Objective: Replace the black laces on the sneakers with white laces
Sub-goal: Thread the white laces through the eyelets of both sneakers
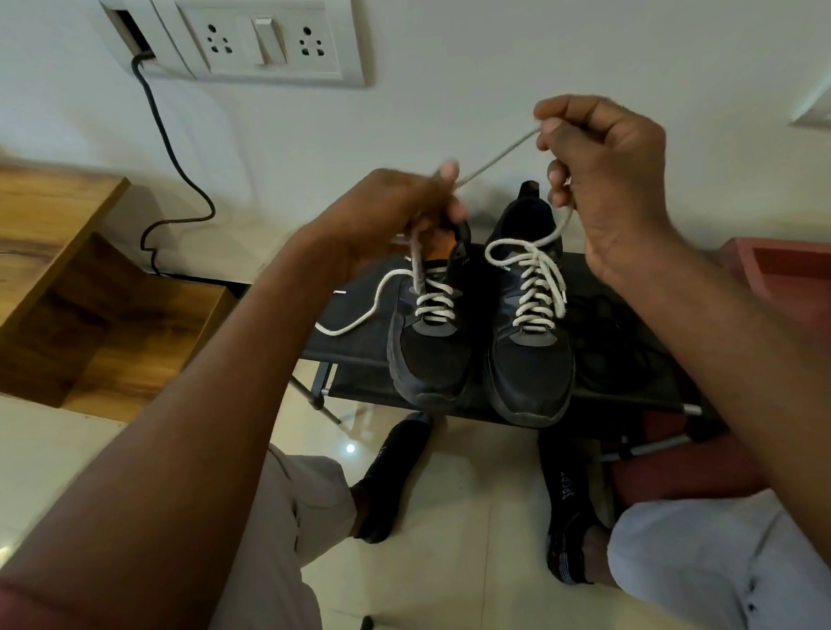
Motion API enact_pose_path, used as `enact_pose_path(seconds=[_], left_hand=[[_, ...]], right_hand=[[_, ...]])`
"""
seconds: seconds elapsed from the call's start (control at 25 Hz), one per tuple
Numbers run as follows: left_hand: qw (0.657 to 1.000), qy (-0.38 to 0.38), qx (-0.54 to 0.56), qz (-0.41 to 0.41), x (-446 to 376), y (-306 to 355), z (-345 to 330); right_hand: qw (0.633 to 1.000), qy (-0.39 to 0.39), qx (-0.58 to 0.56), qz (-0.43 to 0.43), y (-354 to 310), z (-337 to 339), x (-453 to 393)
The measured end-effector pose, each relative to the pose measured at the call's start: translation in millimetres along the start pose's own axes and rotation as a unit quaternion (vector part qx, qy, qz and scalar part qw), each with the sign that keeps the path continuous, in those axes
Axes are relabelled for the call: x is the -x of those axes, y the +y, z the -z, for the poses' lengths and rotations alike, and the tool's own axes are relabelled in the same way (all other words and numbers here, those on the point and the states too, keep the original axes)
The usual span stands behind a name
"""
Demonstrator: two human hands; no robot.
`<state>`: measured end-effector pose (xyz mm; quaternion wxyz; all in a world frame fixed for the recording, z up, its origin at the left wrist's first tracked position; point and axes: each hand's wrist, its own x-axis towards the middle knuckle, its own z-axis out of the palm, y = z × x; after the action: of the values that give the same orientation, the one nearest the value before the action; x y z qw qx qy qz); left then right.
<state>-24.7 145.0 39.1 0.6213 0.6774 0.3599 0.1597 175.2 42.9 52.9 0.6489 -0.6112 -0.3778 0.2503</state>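
Two black sneakers stand side by side on a dark folding stool (356,312). The right sneaker (532,352) is laced to the top with a white lace (536,285). The left sneaker (429,352) has white lacing over its lower eyelets, and one loose lace end (361,312) trails left across the stool. My left hand (399,210) pinches the lace above the left sneaker. My right hand (602,173), raised higher, pinches the same lace, which runs taut between both hands. A pile of black laces (610,344) lies on the stool to the right.
A wooden shelf unit (70,291) stands at the left. On the wall behind are a socket panel (268,35) and a black cable (168,149) hanging down. A red box (802,279) sits at the right. My socked feet (392,477) rest on the tiled floor below the stool.
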Motion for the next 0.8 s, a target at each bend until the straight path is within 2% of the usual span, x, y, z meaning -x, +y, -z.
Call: enact_pose_path(seconds=[0.08, 0.16, 0.2, 0.24, 0.32, 0.4, 0.44, 0.52, 0.72, 0.8], left_hand=[[0.985, 0.013, -0.166, 0.040, 7, -13, 15], [0.930, -0.022, -0.358, 0.086, 13, -26, 33], [0.903, -0.046, -0.416, 0.100, 17, -30, 38], [0.892, -0.058, -0.436, 0.103, 20, -33, 42], [0.917, -0.021, -0.391, 0.075, 24, -30, 40], [0.963, 0.046, -0.266, 0.024, 22, -23, 29], [0.980, 0.045, -0.191, 0.015, 17, -18, 21], [0.993, 0.008, -0.113, 0.036, 8, -11, 9], [0.980, -0.006, -0.175, 0.093, -7, -23, 12], [0.985, -0.002, -0.148, 0.084, -5, -24, 10]], right_hand=[[0.997, 0.007, 0.082, 0.006, 12, -1, -2], [0.989, 0.010, 0.145, -0.014, 26, -4, -4], [0.986, 0.001, 0.163, -0.029, 32, -7, -2], [0.983, -0.019, 0.176, -0.041, 37, -11, 0], [0.976, -0.101, 0.188, -0.052, 41, -22, 8], [0.965, -0.182, 0.179, -0.063, 41, -31, 16], [0.963, -0.197, 0.173, -0.067, 40, -34, 20], [0.965, -0.195, 0.156, -0.081, 42, -37, 22], [0.971, -0.136, 0.150, -0.129, 51, -31, 18], [0.969, -0.144, 0.143, -0.139, 50, -32, 20]])
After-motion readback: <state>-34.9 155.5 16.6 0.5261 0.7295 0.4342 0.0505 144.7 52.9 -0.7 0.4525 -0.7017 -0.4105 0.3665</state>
